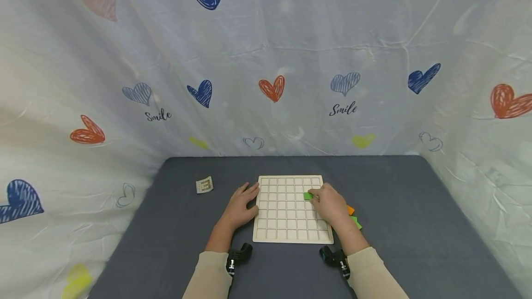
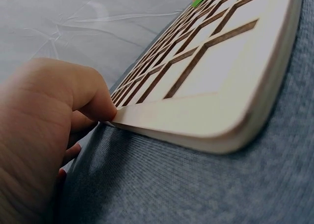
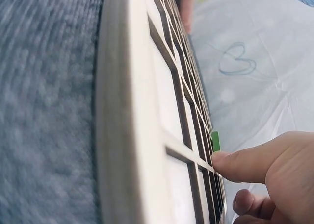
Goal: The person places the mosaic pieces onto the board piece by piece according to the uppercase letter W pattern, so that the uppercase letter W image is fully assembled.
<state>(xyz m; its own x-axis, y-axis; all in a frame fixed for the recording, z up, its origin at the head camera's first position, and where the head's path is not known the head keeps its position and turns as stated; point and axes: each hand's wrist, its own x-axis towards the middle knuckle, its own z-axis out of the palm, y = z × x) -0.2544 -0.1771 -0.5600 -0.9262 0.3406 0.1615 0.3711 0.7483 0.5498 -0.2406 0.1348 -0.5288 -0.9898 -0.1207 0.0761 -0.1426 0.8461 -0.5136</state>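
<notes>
A pale wooden grid board (image 1: 289,239) with rows of square cells lies on the dark table. My left hand (image 1: 241,209) rests along its left edge, fingers extended; in the left wrist view the thumb (image 2: 100,104) touches the rim. Over the upper right cells, my right hand (image 1: 330,202) pinches a small green square tile (image 1: 307,196). The right wrist view has the thumb against this green tile (image 3: 216,141), which stands up from the grid. Orange (image 1: 351,210) and green pieces (image 1: 355,222) lie partly hidden beside the right wrist.
A small beige printed piece (image 1: 204,185) lies on the grey-blue table (image 1: 187,225), left of the board. Behind the table hangs a white curtain (image 1: 299,119) printed with hearts. A black wrist camera is strapped at each sleeve cuff.
</notes>
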